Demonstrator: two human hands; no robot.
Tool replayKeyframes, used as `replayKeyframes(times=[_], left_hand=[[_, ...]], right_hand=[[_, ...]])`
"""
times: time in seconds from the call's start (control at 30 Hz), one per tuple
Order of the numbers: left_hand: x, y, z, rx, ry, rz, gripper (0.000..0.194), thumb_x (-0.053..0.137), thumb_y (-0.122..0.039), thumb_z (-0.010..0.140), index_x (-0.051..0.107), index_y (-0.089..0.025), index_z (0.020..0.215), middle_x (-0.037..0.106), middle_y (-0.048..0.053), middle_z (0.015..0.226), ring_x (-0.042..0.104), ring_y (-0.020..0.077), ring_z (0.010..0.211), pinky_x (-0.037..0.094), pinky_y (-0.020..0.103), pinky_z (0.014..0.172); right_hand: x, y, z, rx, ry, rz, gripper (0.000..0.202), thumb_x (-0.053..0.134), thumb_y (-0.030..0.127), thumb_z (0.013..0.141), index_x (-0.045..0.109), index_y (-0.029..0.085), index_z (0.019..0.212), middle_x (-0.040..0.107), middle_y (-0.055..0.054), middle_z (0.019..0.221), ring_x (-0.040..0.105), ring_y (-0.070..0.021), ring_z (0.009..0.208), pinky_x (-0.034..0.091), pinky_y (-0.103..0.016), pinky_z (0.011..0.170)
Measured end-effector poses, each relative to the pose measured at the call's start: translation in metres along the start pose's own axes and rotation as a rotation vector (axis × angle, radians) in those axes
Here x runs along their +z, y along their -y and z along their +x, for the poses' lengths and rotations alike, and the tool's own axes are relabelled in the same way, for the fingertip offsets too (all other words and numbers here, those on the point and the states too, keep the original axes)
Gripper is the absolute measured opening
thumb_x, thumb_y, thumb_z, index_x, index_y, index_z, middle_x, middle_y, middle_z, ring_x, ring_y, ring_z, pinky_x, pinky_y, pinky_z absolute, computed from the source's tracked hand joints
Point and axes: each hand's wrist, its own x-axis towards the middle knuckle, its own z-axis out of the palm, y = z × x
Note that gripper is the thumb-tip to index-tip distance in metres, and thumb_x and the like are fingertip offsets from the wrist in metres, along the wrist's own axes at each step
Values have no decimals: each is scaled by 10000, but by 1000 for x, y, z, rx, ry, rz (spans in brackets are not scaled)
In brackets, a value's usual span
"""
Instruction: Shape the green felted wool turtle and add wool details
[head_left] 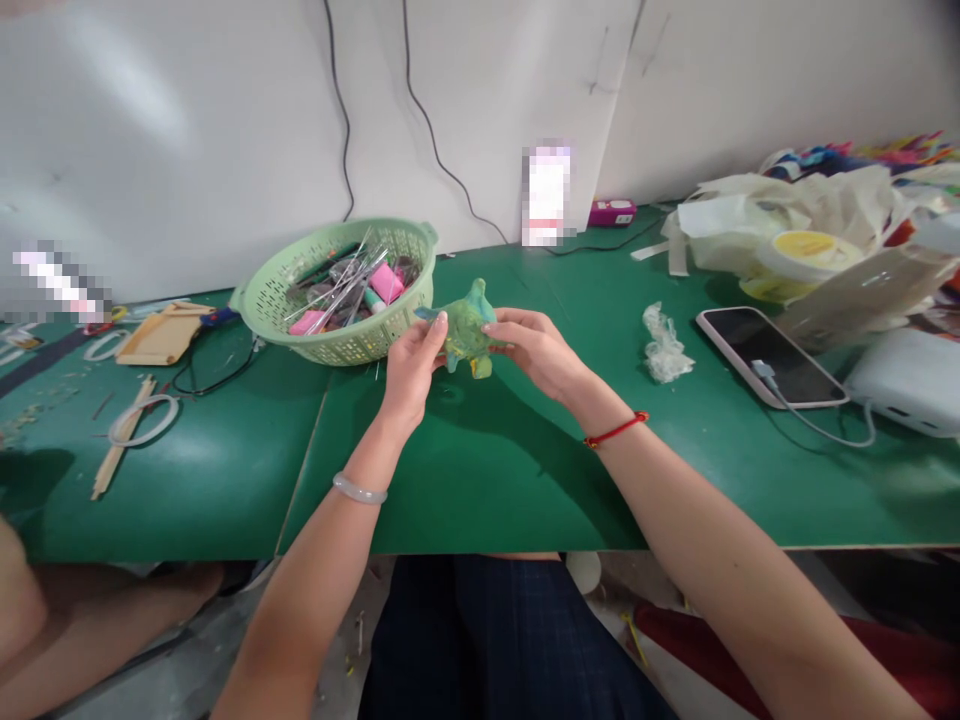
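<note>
A small green and blue figure with several stubby projections (pixel 466 328) is held up over the green table, between my two hands. My left hand (pixel 414 362) grips its left side, thumb on the near face. On the right side, my right hand (pixel 536 350) pinches it with the fingertips. Just behind my left hand stands a light green plastic basket (pixel 337 347) holding metal rods, pink pieces and dark bundles.
Right of my hands lie crumpled clear plastic (pixel 666 345), a phone (pixel 772 355) with a cable, a white device (pixel 911 380) and piled bags (pixel 720 225). At left are a wooden tray (pixel 161 335), rings, a stick (pixel 124 440) and another person's bare limbs (pixel 112 620).
</note>
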Motion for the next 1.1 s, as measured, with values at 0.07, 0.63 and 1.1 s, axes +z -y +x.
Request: replayKeyframes(times=[0.07, 0.63, 1.1], left_hand=[[0, -1, 0, 0, -3, -3, 505, 892, -657, 689, 679, -206, 769, 692, -17, 734, 668, 112, 696, 539, 237, 658], [-3, 1, 1, -61, 117, -82, 481, 883, -645, 723, 749, -206, 866, 770, 37, 845, 757, 205, 897, 601, 313, 808], [-7, -2, 8, -13, -28, -229, 438, 919, -579, 722, 782, -219, 933, 812, 85, 1023, 719, 302, 1220, 610, 387, 967]], right_hand=[[0, 1, 0, 9, -14, 17, 277, 883, 433, 667, 726, 208, 708, 705, -10, 784, 623, -156, 793, 492, -314, 821], [3, -15, 3, 86, 13, 205, 443, 882, 648, 725, 776, 227, 811, 797, -46, 935, 720, -185, 884, 591, -309, 816], [6, -8, 2, 225, -26, 193, 442, 783, 660, 857, 738, 220, 853, 791, -55, 879, 746, -153, 756, 672, -284, 752]])
